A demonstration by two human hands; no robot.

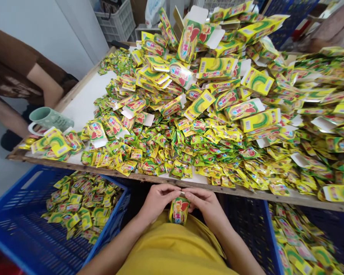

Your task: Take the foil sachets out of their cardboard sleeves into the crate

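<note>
Both my hands meet just below the table's front edge, above my yellow shirt. My left hand point(157, 199) and my right hand point(204, 202) are closed on one small yellow-green carton point(178, 211), held upright between them with the fingers working at its top end. In front of me on the table lies a heap of small yellow-green sachets point(172, 152), and behind it a pile of open cartons point(218, 68) with white flaps.
A blue crate point(14, 225) with filled cartons stands at my lower left, another blue crate point(258, 229) with cartons at my lower right. A green mug point(50, 118) lies on the table's left corner. Another person's arm point(43, 84) rests at the left edge. The wooden table edge point(246, 191) runs across.
</note>
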